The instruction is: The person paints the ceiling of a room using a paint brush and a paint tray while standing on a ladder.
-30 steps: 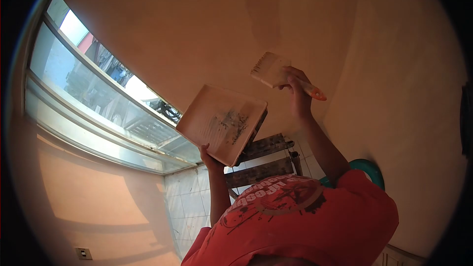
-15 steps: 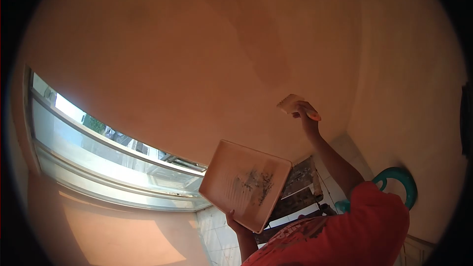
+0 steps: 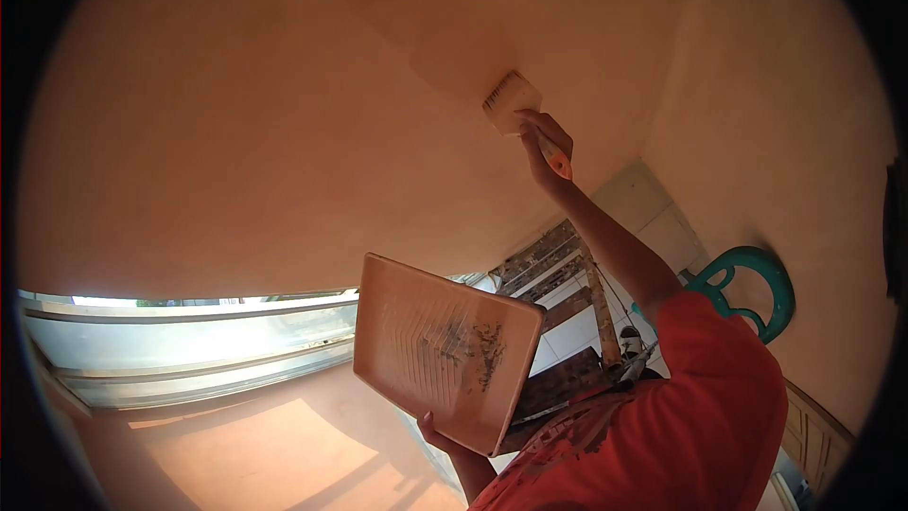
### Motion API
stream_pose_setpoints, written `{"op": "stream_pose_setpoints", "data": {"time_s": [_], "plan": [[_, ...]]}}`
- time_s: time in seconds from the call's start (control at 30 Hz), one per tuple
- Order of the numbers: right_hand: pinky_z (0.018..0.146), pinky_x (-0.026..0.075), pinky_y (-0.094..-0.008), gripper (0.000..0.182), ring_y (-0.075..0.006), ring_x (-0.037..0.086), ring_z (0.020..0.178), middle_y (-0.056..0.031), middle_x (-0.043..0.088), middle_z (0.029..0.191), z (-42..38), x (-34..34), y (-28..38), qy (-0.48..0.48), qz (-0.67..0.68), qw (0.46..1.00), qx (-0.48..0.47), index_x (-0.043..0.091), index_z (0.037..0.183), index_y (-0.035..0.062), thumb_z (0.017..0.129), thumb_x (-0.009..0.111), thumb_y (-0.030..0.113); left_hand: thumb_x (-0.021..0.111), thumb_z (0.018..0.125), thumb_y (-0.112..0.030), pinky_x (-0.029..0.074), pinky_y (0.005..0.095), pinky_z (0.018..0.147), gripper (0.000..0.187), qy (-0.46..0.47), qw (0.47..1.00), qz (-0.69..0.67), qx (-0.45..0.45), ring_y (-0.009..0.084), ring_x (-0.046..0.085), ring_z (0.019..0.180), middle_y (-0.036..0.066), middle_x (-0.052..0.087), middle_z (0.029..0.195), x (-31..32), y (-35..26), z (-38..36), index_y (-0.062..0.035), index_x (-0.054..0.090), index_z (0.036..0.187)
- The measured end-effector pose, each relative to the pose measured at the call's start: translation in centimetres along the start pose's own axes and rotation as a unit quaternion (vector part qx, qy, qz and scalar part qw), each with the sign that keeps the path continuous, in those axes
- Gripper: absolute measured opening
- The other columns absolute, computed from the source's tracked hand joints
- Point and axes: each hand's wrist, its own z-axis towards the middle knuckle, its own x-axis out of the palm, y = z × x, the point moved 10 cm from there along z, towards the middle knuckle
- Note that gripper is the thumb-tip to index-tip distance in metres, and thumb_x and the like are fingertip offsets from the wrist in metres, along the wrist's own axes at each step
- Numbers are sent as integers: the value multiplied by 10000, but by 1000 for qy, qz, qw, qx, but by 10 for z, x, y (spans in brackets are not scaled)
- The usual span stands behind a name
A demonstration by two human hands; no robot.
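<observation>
My right hand grips the handle of a wide paintbrush, its bristle end toward the peach-coloured wall. Just beyond the bristles, a darker, damp-looking patch runs up the wall. Lower down, my left hand is wrapped around the edge of a paint tray. The tray is tilted, with a ribbed slope and dark smears and specks on its surface.
To the left is a window with a pale frame, and sunlight falls on the wall below it. A paint-spattered wooden ladder or rack stands behind the tray. At the right is a green plastic chair.
My right hand and the paintbrush have moved up and left, closer to the damp patch. The tray has shifted slightly left in view, and the camera has turned.
</observation>
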Motion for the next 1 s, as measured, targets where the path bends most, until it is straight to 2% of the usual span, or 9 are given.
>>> {"op": "stream_pose_setpoints", "data": {"time_s": [0.07,0.2,0.4,0.47,0.67,0.73,0.83,0.93,1.0], "plan": [[751,485,-264,202,-110,594,835,-49,634,902,-13,-2,-53,-7,11,999,44,663,1130,14,940,595,16,591,793,-422,437,497,1046,836,1,1000,-3,-5,378,471,1267,197,459,1387,-1,1,0,-40,312,1482],[756,500,-255,196,-104,611,839,-45,649,931,-23,-10,-62,-26,7,996,91,663,1125,10,944,591,17,591,795,-431,431,498,1050,838,25,1000,1,16,375,463,1273,186,458,1391,-3,-2,9,-52,313,1489],[705,537,-274,201,-108,624,765,-54,664,940,43,10,-5,-73,111,981,139,671,1119,17,966,549,64,585,786,-432,441,503,1039,849,-15,1000,13,3,378,477,1263,190,456,1387,-2,0,-1,-49,308,1490],[700,508,-248,200,-80,605,780,-42,636,907,51,9,20,-44,98,993,56,668,1117,15,937,582,16,584,771,-434,445,505,1034,869,-17,1000,15,21,382,482,1260,197,454,1382,-2,-4,0,-41,296,1491],[709,515,-249,185,-89,615,784,-32,648,934,-26,-9,-82,-40,21,997,59,672,1108,12,961,565,43,587,770,-432,444,502,1034,867,-31,999,17,1,386,479,1263,197,456,1384,-4,-1,-2,-43,302,1490],[707,503,-240,169,-87,626,822,-38,654,972,-32,-11,-77,-51,21,995,82,667,1098,4,961,572,29,596,763,-426,449,498,1028,866,-13,1000,7,12,386,486,1255,196,466,1375,-7,-3,4,-37,311,1483],[660,499,-233,170,-60,573,703,6,612,826,-25,-5,-65,-48,48,985,161,682,1088,31,989,588,132,604,757,-421,455,497,1021,867,-22,1000,6,10,387,494,1244,199,473,1370,-9,-3,3,-29,316,1475],[647,489,-251,160,-72,556,685,4,597,793,16,19,-29,-64,100,983,142,682,1074,29,974,580,103,606,753,-414,462,499,1013,866,-60,997,52,-1,388,498,1237,201,475,1362,-6,-6,-4,-23,317,1469],[634,479,-260,166,-85,550,692,-2,590,819,40,25,13,-50,116,990,56,680,1067,35,951,565,59,602,752,-414,462,502,1013,867,-48,998,33,8,389,497,1238,201,474,1359,-5,-4,1,-26,314,1473]]}}
